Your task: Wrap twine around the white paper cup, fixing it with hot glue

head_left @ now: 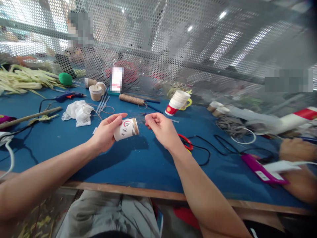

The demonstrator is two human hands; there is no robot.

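My left hand (107,131) is closed around a white paper cup (125,130) with dark and red print. The cup is tilted on its side above the table, its rim facing right and wrapped with a brown twine band. To the right of that rim, my right hand (159,127) has thumb and forefinger pinched together. What sits in this pinch, if anything, is too small to make out; faint thin strands show between it and the cup. Beyond both hands lies a spool of brown twine (131,99).
Twine-wrapped cups (95,92), a glue gun (69,96) and a crumpled white bag (78,113) lie left. Stacked paper cups (177,102) stand at the back, red-handled scissors (185,142) lie right of my hand. A purple power strip (264,169) and another person's arm (300,180) are far right.
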